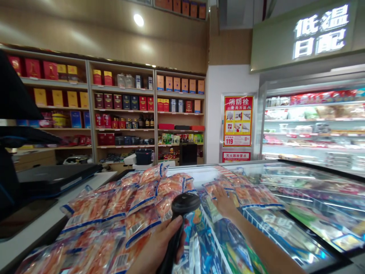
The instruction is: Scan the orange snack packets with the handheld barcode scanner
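Left grip (160,236) around scanner (184,202), head-up, long axis tilted right

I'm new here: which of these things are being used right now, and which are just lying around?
In use:
- black handheld scanner, in the left-hand grip
- orange packs under the right-hand grip
- similar packs heaped at left, probably

Just around:
- boxed goods on wall shelves
- red poster
- lit sign
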{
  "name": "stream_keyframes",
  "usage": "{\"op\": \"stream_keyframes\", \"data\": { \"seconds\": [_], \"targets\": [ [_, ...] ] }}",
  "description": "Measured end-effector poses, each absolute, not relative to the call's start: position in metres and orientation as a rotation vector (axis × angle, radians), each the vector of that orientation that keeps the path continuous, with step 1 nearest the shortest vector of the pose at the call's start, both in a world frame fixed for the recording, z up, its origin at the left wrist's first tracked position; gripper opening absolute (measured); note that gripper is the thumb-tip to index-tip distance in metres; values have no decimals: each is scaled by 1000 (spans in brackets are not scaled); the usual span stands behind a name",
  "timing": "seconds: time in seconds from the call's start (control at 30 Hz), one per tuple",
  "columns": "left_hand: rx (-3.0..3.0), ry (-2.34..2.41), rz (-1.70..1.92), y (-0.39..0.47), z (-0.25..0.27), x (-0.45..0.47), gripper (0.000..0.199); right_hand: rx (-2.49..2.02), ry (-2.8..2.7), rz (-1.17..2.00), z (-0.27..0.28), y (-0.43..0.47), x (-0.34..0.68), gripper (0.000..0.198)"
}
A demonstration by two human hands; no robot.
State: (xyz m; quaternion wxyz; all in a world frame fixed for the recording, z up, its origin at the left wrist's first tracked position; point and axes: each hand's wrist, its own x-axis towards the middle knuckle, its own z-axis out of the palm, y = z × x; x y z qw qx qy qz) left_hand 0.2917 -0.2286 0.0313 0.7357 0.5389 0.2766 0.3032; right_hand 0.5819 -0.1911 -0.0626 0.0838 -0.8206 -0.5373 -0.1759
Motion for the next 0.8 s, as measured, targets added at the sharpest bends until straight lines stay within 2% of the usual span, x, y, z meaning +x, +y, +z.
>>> {"op": "stream_keyframes", "data": {
  "seconds": [0.2,0.33,0.5,0.67,0.8],
  "targets": [
    [1135,673,717,-224,34,278,29,-2521,-1398,-450,-56,-164,599,46],
    [1134,706,759,-220,36,269,29,-2304,-1300,-375,-50,-164,569,45],
    [1102,665,797,-222,39,252,28,-1861,-1401,25,-35,-154,513,46],
    [1081,660,830,-231,47,234,30,-1716,-1117,417,-15,-127,477,46],
    [1100,648,846,-233,48,226,32,-1661,-979,439,-5,-115,462,38]
  ]
}}
